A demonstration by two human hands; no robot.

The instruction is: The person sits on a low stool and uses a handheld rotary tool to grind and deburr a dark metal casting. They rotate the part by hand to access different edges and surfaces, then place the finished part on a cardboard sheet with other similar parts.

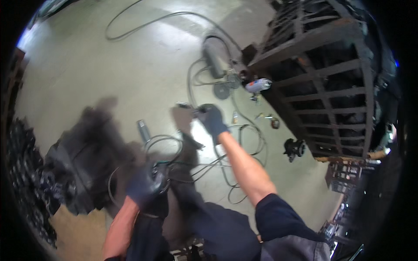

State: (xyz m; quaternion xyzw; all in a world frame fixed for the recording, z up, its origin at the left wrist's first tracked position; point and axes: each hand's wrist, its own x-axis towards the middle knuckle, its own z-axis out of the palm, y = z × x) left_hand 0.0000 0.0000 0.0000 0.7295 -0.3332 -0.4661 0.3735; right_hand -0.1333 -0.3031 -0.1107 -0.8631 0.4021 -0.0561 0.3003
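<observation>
Gloved left hand [145, 186], near looped cables [167, 135], grasp unclear in blur; gloved right hand [211, 120], outstretched over floor [130, 78], grasp likewise indeterminable; pale canister [258, 85] beside dark latticed rack [344, 93].

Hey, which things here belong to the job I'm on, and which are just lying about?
Probably in use:
- black cables, near the left hand and right hand
- anything gripped is too blurred to name

Apparently lying about:
- pale canister
- dark disc
- black cylindrical part
- tan sheet
</observation>
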